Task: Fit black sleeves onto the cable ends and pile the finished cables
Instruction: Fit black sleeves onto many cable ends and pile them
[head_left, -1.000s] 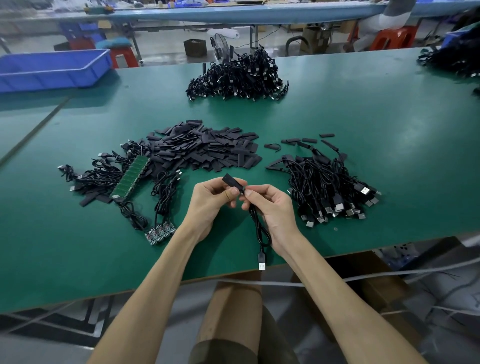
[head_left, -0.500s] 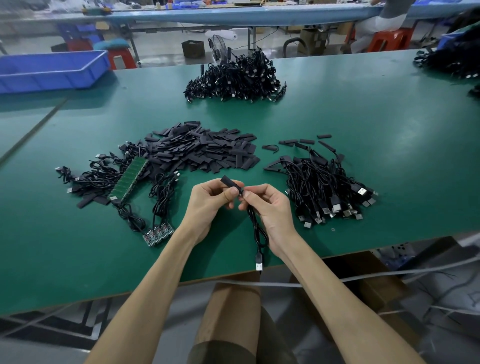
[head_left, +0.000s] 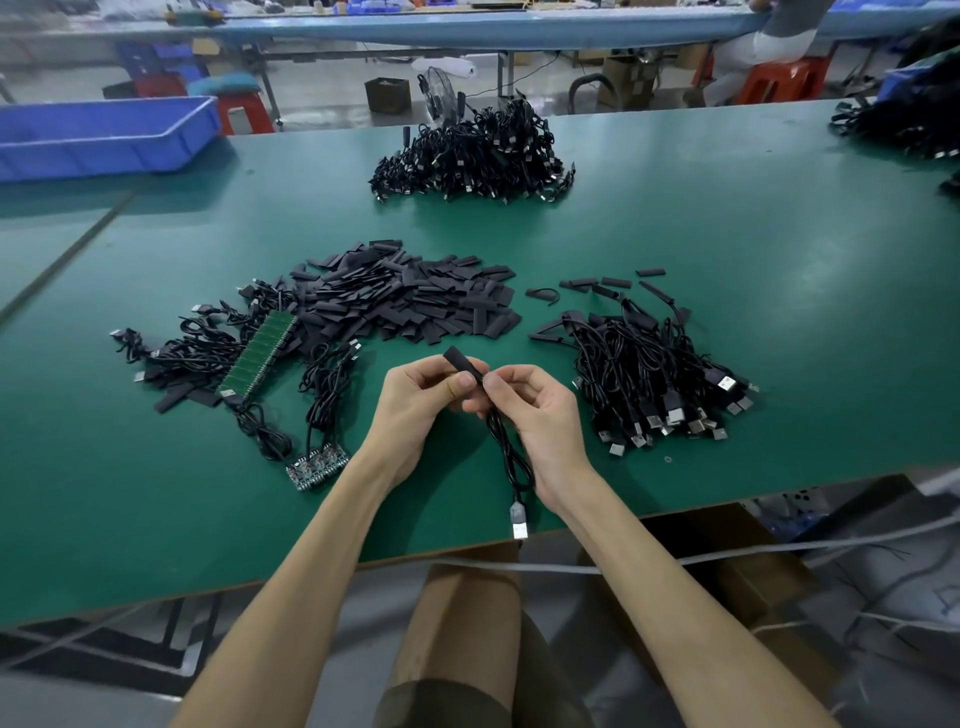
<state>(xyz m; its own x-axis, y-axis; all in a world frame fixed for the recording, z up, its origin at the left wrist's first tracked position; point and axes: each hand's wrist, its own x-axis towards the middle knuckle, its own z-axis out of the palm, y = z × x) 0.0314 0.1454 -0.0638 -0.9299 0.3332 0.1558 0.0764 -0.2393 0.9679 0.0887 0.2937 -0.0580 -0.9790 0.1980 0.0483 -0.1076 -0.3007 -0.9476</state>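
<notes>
Head view shows both hands held close together just above the near part of the green table (head_left: 727, 234). The left hand (head_left: 415, 400) pinches a small black sleeve (head_left: 461, 359) between thumb and fingers, clamped on its lower end, so the top of the sleeve sticks up and away. The right hand (head_left: 535, 410) has its fingers pinched shut on the cable (head_left: 511, 457) right where it meets the sleeve. I cannot see if the cable end is fully inside, because the thumbs hide that spot. The rest of the cable hangs down in a loose loop, and its silver plug (head_left: 519, 525) dangles at the table edge. The sleeve looks light, thin and soft, so it may squash flat if squeezed hard; it is best held by its sides near the open mouth. The cable is thin and floppy, so it should be gripped very near its tip or it will bend away. A big heap of loose sleeves (head_left: 410, 301) lies just behind the hands. A pile of cables (head_left: 654, 379) sits to the right, and another pile of cables (head_left: 470, 156) sits far back. More cables with green boards (head_left: 260, 353) lie to the left. Compared with a second ago, the hands have hardly moved, and the sleeve stays at the same tilt, with the same piles around.
</notes>
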